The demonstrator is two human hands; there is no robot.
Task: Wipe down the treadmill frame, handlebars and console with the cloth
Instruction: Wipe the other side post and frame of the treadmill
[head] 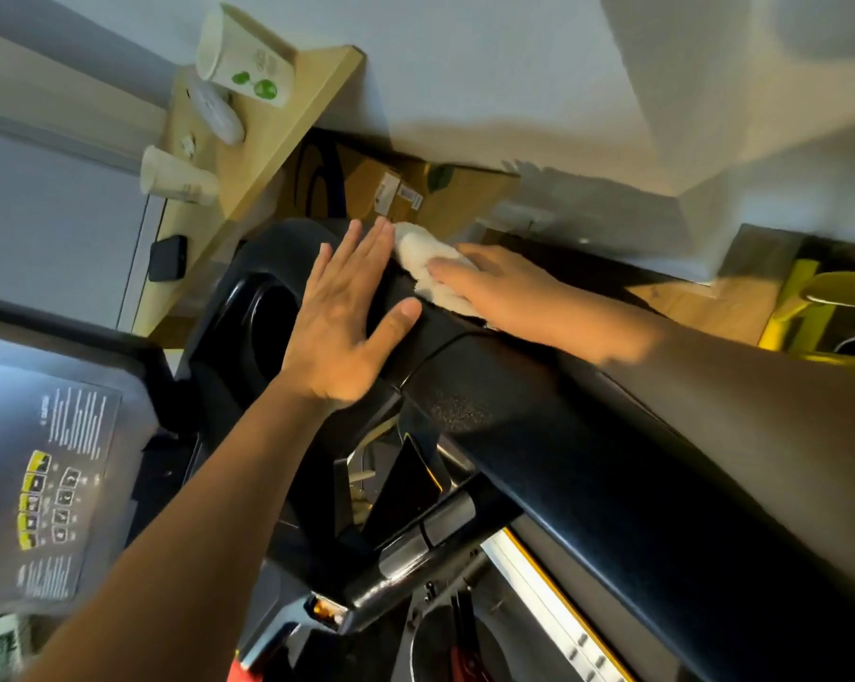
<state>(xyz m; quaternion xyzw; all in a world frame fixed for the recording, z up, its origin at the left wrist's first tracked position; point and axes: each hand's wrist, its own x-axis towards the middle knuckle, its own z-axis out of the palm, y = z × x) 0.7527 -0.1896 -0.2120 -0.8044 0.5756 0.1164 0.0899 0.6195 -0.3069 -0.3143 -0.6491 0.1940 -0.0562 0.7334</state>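
Lower left: the console (46, 484) showed a printed panel with yellow and white icons. The text was too blurred to read.

Upper left: a wooden shelf (287, 120) carried two paper cups, one (240, 56) with green print near the top edge and a plainer one (177, 177) below it. A white oval item (216, 113) lay between them. A dark flat device (167, 258) lay lower down on the same shelf.

Left of centre: a round cup holder (268, 312) was set into the black housing.

Centre: my left hand (346, 317) lay flat on that housing, fingers straight and close together, thumb spread out to the right, gripping nothing. Its fingertips were just beside the cloth (432, 273), a white bunched wad on the housing's upper edge. A labelled cardboard box (415, 189) stood behind it.

Right of centre: my right hand (504, 292) reached in from the right and pressed on the cloth with straight fingers laid over it. The cloth stuck out past the fingertips.

Lower right: the black handlebar (612, 460) ran from the centre to the corner, under my right forearm.

Far right: a yellow frame (809, 307), blurred.
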